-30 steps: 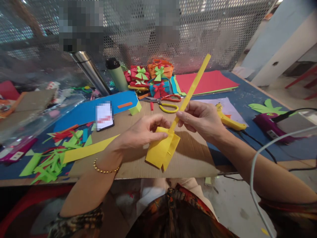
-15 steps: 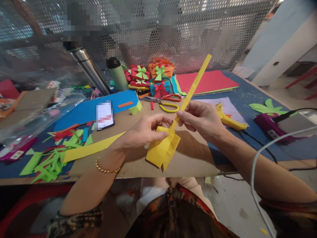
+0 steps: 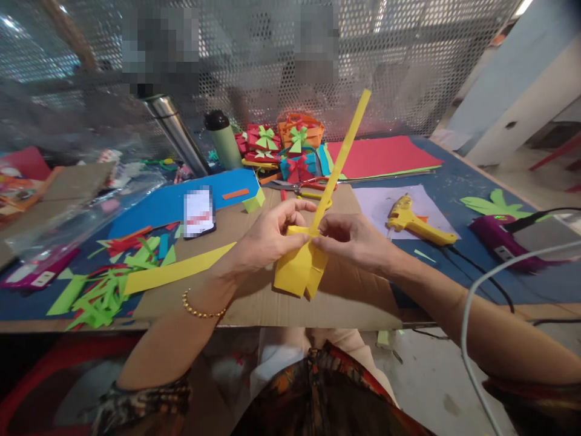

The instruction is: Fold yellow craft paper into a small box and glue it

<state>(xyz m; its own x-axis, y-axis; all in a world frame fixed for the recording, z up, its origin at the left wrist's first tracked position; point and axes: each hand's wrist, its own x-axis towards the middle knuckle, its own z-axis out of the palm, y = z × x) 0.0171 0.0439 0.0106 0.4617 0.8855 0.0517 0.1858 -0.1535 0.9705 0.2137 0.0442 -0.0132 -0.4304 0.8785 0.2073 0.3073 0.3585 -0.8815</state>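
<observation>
A small folded yellow paper bag (image 3: 295, 269) is held above the cardboard, its notched end toward me. My left hand (image 3: 276, 233) grips its upper left edge between thumb and fingers. From the rim a long narrow yellow paper strip (image 3: 342, 160) rises, slanting up to the right. My right hand (image 3: 351, 242) is closed in a pinch at the strip's lower end, against the bag's rim. The fingertips cover how the two join. Beside my left wrist lies a wider yellow paper strip (image 3: 181, 269).
Underneath is a cardboard sheet (image 3: 254, 309). Scissors (image 3: 324, 197) lie behind my hands; a yellow glue gun (image 3: 415, 224) with a cord rests at right. Green paper scraps (image 3: 104, 297) and a phone (image 3: 198, 212) are left. Finished small paper bags (image 3: 297, 142) and bottles (image 3: 224, 139) stand behind.
My right hand has slid down the narrow strip to the bag's rim. The strip's lower end now meets the rim. The view has shifted slightly, showing more of the glue gun.
</observation>
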